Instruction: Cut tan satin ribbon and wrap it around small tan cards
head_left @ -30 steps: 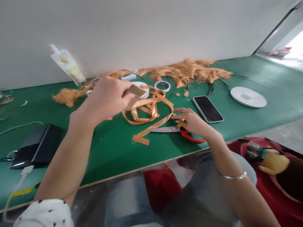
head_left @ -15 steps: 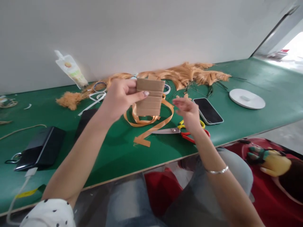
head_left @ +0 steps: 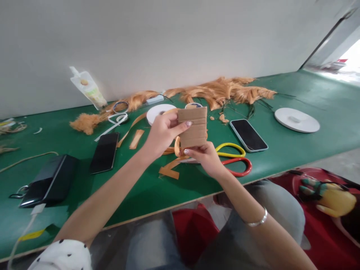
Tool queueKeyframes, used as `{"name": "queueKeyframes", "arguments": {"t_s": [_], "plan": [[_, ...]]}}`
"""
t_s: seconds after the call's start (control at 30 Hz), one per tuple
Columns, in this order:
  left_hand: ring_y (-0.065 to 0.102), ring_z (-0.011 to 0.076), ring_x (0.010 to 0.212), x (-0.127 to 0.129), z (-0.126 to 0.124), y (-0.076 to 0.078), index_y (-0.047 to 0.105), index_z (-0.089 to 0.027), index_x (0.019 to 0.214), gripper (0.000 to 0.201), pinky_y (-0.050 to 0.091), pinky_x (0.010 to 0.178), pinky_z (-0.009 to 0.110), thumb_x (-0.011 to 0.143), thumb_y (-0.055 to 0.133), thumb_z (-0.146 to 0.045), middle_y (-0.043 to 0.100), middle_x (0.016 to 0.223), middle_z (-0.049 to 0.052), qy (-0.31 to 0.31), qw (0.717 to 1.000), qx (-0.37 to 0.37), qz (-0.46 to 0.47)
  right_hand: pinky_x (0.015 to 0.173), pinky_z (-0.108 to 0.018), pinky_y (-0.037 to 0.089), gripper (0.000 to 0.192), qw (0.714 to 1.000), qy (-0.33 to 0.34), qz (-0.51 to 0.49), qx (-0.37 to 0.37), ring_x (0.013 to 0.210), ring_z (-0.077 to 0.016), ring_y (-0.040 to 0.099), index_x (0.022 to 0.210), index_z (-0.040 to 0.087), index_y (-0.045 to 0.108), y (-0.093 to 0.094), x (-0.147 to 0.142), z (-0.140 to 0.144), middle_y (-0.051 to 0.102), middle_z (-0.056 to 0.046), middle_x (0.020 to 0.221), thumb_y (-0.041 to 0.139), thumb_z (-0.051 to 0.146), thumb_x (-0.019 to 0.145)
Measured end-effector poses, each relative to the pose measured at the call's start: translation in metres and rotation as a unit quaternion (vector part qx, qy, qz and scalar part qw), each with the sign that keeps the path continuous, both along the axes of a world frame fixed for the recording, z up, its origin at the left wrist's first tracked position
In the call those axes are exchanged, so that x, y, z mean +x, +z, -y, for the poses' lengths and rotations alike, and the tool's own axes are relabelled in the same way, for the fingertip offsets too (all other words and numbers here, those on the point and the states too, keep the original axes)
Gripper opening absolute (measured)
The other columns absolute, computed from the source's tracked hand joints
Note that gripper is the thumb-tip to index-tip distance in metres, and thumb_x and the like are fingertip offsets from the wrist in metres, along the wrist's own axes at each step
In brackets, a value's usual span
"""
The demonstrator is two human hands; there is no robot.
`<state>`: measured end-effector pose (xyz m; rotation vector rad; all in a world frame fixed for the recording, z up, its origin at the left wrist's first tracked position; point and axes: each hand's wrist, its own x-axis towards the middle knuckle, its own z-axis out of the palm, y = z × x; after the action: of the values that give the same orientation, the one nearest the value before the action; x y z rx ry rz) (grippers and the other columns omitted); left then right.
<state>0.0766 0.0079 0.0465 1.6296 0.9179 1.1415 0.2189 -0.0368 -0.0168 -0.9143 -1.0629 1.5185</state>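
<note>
My left hand (head_left: 163,133) pinches the upper left edge of a small brown cardboard card (head_left: 194,126), holding it upright above the green table (head_left: 135,180). My right hand (head_left: 205,157) grips the card's lower edge from below, and an orange ribbon (head_left: 171,167) loops out beside its fingers. Whether that hand pinches the ribbon too, I cannot tell. Scissors with yellow and red handles (head_left: 234,159) lie on the table just right of my right hand, their blades hidden behind it.
Two black phones lie flat: one (head_left: 105,152) to the left, one (head_left: 248,135) to the right. A white ribbon spool (head_left: 159,111), a tape roll (head_left: 120,106), a white disc (head_left: 296,120) and orange fibre bundles (head_left: 225,90) sit toward the wall. A dark box (head_left: 47,180) with a cable is at left.
My left hand turned the card face-on and brought it toward me. My right hand left the scissors, rose and took the card's lower edge.
</note>
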Motion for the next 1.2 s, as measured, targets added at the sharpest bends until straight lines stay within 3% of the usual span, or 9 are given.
{"name": "queueKeyframes", "arguments": {"t_s": [0.4, 0.6, 0.67, 0.73, 0.83, 0.9, 0.97, 1.07, 1.2], "plan": [[0.064, 0.0201, 0.074, -0.001, 0.004, 0.003, 0.068, -0.017, 0.081, 0.026, 0.049, 0.06, 0.028, 0.074, 0.069, -0.041, 0.07, 0.077, 0.004, 0.033, 0.997, 0.049, -0.043, 0.064, -0.03, 0.051, 0.023, 0.996, -0.039, 0.06, 0.052, 0.062, -0.0155, 0.062, 0.063, 0.016, 0.069, 0.002, 0.005, -0.003, 0.069, -0.002, 0.064, 0.079, 0.036, 0.06], [0.059, 0.0167, 0.065, 0.001, 0.012, 0.003, 0.066, -0.019, 0.075, 0.022, 0.044, 0.056, 0.028, 0.079, 0.062, -0.041, 0.065, 0.067, 0.001, 0.079, 0.984, 0.123, -0.1, 0.076, -0.035, 0.051, 0.022, 0.988, -0.08, 0.093, 0.092, 0.078, -0.0176, 0.062, 0.08, 0.019, 0.064, -0.004, 0.005, -0.006, 0.067, -0.003, 0.081, 0.072, 0.036, 0.069], [0.058, 0.0156, 0.063, 0.002, 0.015, 0.001, 0.066, -0.02, 0.078, 0.021, 0.043, 0.057, 0.027, 0.081, 0.06, -0.04, 0.064, 0.065, 0.001, 0.105, 0.973, 0.165, -0.126, 0.082, -0.035, 0.049, 0.027, 0.959, -0.197, 0.132, 0.155, 0.085, -0.0168, 0.059, 0.09, 0.022, 0.056, -0.006, 0.004, -0.005, 0.062, -0.003, 0.091, 0.07, 0.034, 0.071], [0.057, 0.015, 0.063, 0.003, 0.018, 0.0, 0.067, -0.021, 0.081, 0.019, 0.042, 0.059, 0.027, 0.082, 0.058, -0.037, 0.065, 0.067, 0.001, 0.121, 0.959, 0.206, -0.153, 0.082, -0.034, 0.048, 0.026, 0.901, -0.315, 0.198, 0.222, 0.082, -0.0159, 0.055, 0.089, 0.023, 0.049, -0.007, 0.004, -0.001, 0.055, -0.002, 0.089, 0.067, 0.032, 0.074], [0.054, 0.0144, 0.06, 0.005, 0.02, 0.0, 0.066, -0.019, 0.073, 0.018, 0.039, 0.058, 0.027, 0.082, 0.057, -0.032, 0.063, 0.063, 0.002, 0.115, 0.944, 0.243, -0.189, 0.081, -0.035, 0.047, 0.019, 0.846, -0.358, 0.27, 0.289, 0.081, -0.0169, 0.053, 0.087, 0.023, 0.046, -0.007, 0.005, 0.003, 0.051, -0.003, 0.085, 0.062, 0.03, 0.079], [0.054, 0.0143, 0.059, 0.005, 0.02, 0.001, 0.065, -0.019, 0.068, 0.019, 0.038, 0.057, 0.027, 0.081, 0.057, -0.03, 0.062, 0.062, 0.002, 0.087, 0.946, 0.239, -0.202, 0.085, -0.035, 0.047, 0.026, 0.862, -0.328, 0.252, 0.294, 0.09, -0.0184, 0.055, 0.097, 0.024, 0.046, -0.005, 0.006, 0.002, 0.053, -0.005, 0.094, 0.063, 0.033, 0.078], [0.054, 0.0141, 0.06, 0.005, 0.02, 0.002, 0.066, -0.018, 0.071, 0.016, 0.038, 0.056, 0.026, 0.081, 0.057, -0.027, 0.064, 0.065, 0.002, 0.052, 0.952, 0.22, -0.205, 0.088, -0.035, 0.048, 0.037, 0.905, -0.278, 0.186, 0.263, 0.098, -0.0194, 0.057, 0.106, 0.025, 0.045, -0.001, 0.008, -0.001, 0.056, -0.007, 0.105, 0.064, 0.037, 0.077], [0.052, 0.0129, 0.056, 0.006, 0.018, 0.003, 0.066, -0.017, 0.071, 0.014, 0.038, 0.053, 0.026, 0.079, 0.059, -0.026, 0.062, 0.062, 0.001, 0.023, 0.959, 0.183, -0.216, 0.083, -0.034, 0.05, 0.031, 0.954, -0.198, 0.104, 0.201, 0.093, -0.0193, 0.061, 0.1, 0.024, 0.053, 0.006, 0.011, -0.004, 0.064, -0.004, 0.097, 0.065, 0.04, 0.075], [0.056, 0.0142, 0.059, 0.007, 0.014, -0.001, 0.069, -0.016, 0.077, 0.016, 0.043, 0.054, 0.026, 0.078, 0.062, -0.03, 0.065, 0.066, 0.002, -0.004, 0.979, 0.095, -0.178, 0.079, -0.033, 0.05, 0.022, 0.962, -0.208, 0.089, 0.156, 0.083, -0.0186, 0.062, 0.087, 0.023, 0.062, 0.01, 0.015, -0.004, 0.067, -0.001, 0.085, 0.068, 0.036, 0.072]]}}
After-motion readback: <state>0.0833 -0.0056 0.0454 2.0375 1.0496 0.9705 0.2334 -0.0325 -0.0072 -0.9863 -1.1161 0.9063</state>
